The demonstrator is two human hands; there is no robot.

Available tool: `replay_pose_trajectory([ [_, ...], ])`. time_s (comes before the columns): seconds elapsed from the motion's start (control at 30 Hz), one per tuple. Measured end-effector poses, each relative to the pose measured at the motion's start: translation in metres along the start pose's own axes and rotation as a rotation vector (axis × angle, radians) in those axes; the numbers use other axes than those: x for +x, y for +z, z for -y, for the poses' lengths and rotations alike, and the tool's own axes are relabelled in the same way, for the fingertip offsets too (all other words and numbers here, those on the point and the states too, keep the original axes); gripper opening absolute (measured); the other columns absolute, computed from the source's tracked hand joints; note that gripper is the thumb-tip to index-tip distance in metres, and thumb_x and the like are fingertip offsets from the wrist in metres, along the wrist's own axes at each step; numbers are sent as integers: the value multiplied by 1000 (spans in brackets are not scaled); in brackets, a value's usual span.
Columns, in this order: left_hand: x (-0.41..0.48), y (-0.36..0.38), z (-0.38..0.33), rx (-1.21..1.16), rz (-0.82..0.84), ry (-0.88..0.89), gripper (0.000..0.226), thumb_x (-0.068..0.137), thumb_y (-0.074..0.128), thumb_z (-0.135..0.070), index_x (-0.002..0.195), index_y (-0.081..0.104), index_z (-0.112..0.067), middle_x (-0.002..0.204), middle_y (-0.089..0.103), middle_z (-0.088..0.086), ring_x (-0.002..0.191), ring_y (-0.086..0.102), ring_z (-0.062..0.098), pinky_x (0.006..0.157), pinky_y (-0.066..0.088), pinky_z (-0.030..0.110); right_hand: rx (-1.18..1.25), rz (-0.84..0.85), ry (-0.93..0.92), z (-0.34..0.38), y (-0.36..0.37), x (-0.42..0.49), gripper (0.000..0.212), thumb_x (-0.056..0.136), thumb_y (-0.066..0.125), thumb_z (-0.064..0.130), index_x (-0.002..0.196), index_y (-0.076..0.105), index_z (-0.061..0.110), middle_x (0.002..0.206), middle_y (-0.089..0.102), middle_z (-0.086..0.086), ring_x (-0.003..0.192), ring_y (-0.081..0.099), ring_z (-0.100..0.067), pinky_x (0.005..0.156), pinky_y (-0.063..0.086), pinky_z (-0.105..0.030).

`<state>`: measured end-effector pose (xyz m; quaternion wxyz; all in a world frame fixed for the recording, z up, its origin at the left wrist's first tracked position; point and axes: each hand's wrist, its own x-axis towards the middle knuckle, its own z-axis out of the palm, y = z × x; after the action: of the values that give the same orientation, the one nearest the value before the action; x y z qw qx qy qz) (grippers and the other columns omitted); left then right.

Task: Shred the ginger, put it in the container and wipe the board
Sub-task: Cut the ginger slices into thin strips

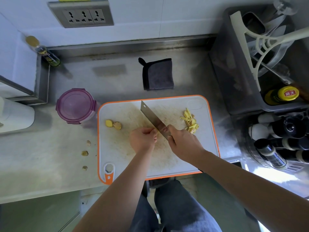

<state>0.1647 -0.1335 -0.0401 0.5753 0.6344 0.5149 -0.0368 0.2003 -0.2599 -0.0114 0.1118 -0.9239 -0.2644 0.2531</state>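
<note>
My right hand (pixel 184 141) is wrapped round the handle of the cleaver (pixel 153 119), and the blade slants away across the middle of the cutting board (pixel 205 148), edge down. My left hand (pixel 142 138) sits just left of the blade, fingers curled under and knuckles against the steel. Whatever it pins is hidden beneath them, so I cannot tell if it holds anything.

A pile of ginger shreds (pixel 190 120) lies on the board to the right of the blade, near the far right corner. Two ginger pieces (pixel 113 124) sit touching each other near the board's left edge. The container (pixel 76 105), round with a purple clip lid on, stands on the counter (pixel 41 164) just beside the board's far left corner. A folded dark cloth (pixel 158 74) lies beyond the board. Three ginger scraps (pixel 85 153) lie in a line on the counter left of the board.
</note>
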Motion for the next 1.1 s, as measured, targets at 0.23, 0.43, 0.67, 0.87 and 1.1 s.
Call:
replay_pose_trajectory([
  [0.23, -2, -1, 0, -9, 14, 14, 22, 81, 76, -11, 64, 69, -24, 61, 70, 1, 58, 70, 17, 69, 61, 38, 61, -57, 59, 5, 14, 7, 28, 100, 34, 23, 125, 41, 13, 70, 51, -4, 65, 50, -26, 57, 40, -31],
  [0.43, -5, 0, -1, -21, -3, 14, 17, 81, 75, -11, 67, 71, -19, 61, 70, 2, 59, 70, 17, 68, 62, 37, 196, -126, 63, 2, 6, 13, 22, 99, 37, 23, 115, 47, 11, 58, 45, 0, 49, 43, -18, 47, 35, -28],
  [0.67, -11, 0, -3, 11, -18, 35, 20, 84, 71, -9, 67, 70, -20, 61, 69, 3, 62, 71, 21, 60, 57, 24, 86, -69, 3, 4, -1, 1, 27, 100, 37, 25, 124, 43, 15, 64, 47, 1, 57, 48, -21, 54, 46, -33],
  [0.87, -11, 1, -2, 28, -26, 34, 20, 85, 70, -11, 70, 70, -22, 61, 69, -1, 62, 70, 18, 63, 57, 27, 34, -16, 13, 3, -1, -6, 24, 100, 35, 23, 122, 40, 15, 65, 47, 0, 60, 52, -23, 56, 44, -32],
  [1.1, -8, 2, -2, 38, -37, 25, 27, 85, 70, -9, 65, 67, -28, 62, 70, 0, 62, 70, 18, 65, 58, 29, -32, -9, 5, 4, 7, 0, 23, 99, 34, 21, 121, 40, 14, 68, 50, -1, 62, 52, -23, 56, 38, -30],
])
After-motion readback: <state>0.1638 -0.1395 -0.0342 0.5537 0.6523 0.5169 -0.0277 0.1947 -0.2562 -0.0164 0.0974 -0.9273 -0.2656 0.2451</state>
